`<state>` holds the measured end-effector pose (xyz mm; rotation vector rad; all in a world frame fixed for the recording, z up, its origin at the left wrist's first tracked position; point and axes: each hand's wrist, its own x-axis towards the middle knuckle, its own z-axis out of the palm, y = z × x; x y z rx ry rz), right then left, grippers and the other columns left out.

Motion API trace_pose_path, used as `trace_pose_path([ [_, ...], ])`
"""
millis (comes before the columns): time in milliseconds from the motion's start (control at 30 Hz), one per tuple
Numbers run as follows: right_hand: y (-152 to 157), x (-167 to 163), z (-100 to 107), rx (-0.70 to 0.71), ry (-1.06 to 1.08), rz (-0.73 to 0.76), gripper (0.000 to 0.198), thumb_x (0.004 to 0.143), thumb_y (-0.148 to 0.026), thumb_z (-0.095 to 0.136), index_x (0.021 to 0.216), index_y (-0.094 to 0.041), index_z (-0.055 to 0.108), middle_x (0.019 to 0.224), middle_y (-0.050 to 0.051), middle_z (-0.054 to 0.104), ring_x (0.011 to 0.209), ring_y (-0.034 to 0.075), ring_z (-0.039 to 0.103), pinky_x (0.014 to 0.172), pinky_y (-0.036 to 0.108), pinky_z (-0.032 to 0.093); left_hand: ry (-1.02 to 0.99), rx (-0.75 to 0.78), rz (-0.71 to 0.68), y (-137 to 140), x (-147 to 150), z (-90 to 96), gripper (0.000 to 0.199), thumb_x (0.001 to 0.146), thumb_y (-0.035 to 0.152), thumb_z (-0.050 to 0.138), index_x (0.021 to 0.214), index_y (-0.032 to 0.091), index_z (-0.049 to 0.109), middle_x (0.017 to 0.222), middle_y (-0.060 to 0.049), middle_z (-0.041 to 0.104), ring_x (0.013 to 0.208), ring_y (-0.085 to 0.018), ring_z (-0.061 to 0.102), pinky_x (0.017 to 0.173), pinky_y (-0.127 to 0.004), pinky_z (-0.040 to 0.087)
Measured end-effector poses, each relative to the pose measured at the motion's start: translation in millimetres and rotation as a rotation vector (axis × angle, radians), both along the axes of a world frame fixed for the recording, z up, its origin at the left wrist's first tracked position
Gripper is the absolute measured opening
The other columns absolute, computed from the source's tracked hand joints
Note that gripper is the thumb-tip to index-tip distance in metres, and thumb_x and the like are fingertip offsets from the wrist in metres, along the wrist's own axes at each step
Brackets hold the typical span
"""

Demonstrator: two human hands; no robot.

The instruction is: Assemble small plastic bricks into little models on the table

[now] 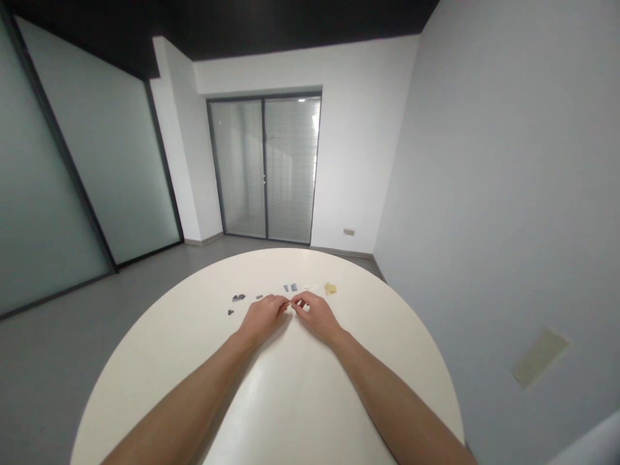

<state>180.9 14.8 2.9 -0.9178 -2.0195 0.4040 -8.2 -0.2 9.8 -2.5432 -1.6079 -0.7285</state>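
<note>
My left hand (263, 318) and my right hand (317, 316) meet over the far half of a round white table (290, 407). Fingers on both hands are pinched, tips nearly touching; whatever lies between them is too small to make out. Just beyond the fingertips are small flat blue-grey pieces (294, 287). Yellow pieces (330, 289) lie in a cluster beyond my right hand, with pale, whitish pieces (310, 287) beside them. Left of my left hand are dark pieces (239, 298), a smaller dark piece (230, 312) nearer to me, and one grey piece (259, 297).
The table's curved far edge (285, 250) runs a short way past the pieces. A white wall (484, 194) stands close on the right. Frosted glass panels (97, 155) are on the left, and a glazed door with blinds (290, 171) is at the back.
</note>
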Motion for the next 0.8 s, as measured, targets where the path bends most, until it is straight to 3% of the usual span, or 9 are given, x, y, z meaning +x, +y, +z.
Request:
trace_pose_path([
  [433, -2.1, -0.2, 2.5, 0.010, 0.010, 0.010, 0.014, 0.091, -0.026, 0.055, 0.096, -0.024, 0.067, 0.091, 0.001, 0.068, 0.079, 0.014, 0.060, 0.079, 0.028, 0.046, 0.016, -0.039, -0.001, -1.2, -0.3, 1.8, 0.026, 0.095, 0.024, 0.041, 0.107, 0.025, 0.063, 0.101, -0.005, 0.070, 0.097, -0.018, 0.063, 0.078, -0.027, 0.045],
  [800, -0.1, 0.0, 1.3, 0.013, 0.006, -0.007, 0.013, 0.091, -0.026, 0.056, 0.096, -0.023, 0.067, 0.093, 0.001, 0.068, 0.080, 0.014, 0.060, 0.079, 0.028, 0.045, 0.016, 0.018, 0.006, -0.9, -0.8, 0.0, 0.025, 0.094, 0.022, 0.043, 0.112, 0.026, 0.060, 0.103, -0.003, 0.069, 0.095, -0.019, 0.063, 0.075, -0.027, 0.045],
])
